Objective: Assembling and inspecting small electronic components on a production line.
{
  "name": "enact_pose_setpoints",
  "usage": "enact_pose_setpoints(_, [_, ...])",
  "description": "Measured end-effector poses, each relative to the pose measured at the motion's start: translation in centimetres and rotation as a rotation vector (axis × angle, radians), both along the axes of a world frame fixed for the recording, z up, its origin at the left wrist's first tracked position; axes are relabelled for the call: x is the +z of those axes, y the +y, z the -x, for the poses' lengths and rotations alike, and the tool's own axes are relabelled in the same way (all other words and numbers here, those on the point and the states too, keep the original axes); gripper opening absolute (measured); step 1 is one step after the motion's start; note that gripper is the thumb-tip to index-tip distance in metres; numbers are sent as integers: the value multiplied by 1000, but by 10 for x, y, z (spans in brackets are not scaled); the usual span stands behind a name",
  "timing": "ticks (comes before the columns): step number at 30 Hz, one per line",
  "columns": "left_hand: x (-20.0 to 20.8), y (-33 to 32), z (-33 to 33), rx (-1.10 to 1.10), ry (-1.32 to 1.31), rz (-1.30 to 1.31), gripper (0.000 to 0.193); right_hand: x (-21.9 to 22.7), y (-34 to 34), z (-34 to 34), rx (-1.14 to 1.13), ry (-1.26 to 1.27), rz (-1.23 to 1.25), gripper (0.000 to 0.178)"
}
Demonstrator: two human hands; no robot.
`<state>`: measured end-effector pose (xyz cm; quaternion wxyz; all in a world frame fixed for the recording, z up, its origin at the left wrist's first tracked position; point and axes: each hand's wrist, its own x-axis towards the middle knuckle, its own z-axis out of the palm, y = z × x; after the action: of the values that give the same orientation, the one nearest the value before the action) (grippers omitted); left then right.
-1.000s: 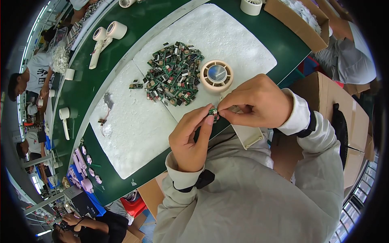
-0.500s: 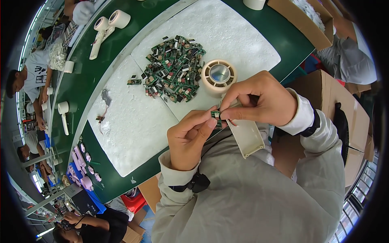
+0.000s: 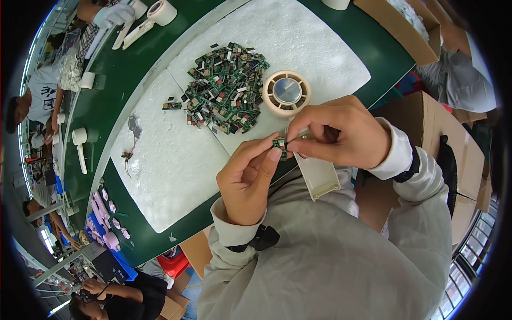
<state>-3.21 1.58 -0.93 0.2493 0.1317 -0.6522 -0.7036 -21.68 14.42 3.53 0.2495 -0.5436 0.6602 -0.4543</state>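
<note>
Change: your hands sit a little lower and nearer to you than a moment ago. The pile of green boards looks further up the picture now. Your fingers were already pinching the same small board.

Left hand: your left hand (image 3: pixel 246 184) is below the pile of boards. Its thumb and first finger are pressed together on the left end of the small green board (image 3: pixel 279 143).

Right hand: your right hand (image 3: pixel 341 130) is just right of the small green board. Its fingers are curled in and pinch the right end of that board. Something small and pale is tucked in them too, and I cannot tell what it is.

Small green board: it is up in the air between your two hands, just below the round reel.

Pile of boards (image 3: pixel 224 90): lots of little green boards lie heaped on the white foam sheet (image 3: pixel 170 165), left of the round reel.

Round reel (image 3: pixel 287 92): a cream ring with a grey middle. It lies flat on the foam, right beside the pile.

White tray (image 3: pixel 319 175): a long plastic shell below your right hand, open side up. It looks bare inside.

Cardboard box (image 3: pixel 397 29): far right of the pile, at the table edge. It holds pale things, too small to tell.

Green table (image 3: pixel 114 96): it lies under the foam sheet.
</note>
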Motion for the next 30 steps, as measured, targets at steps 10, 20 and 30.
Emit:
enact_pose_setpoints(10, [4,5,0,38,-81,-69,28,18,16,-3,139,532,-5,16])
enact_pose_setpoints(20, [3,6,0,31,-82,-65,28,-3,14,-16,17,554,31,17])
enact_pose_setpoints(30, [5,7,0,52,-97,-144,28,16,8,-13,7,-156,-162,17])
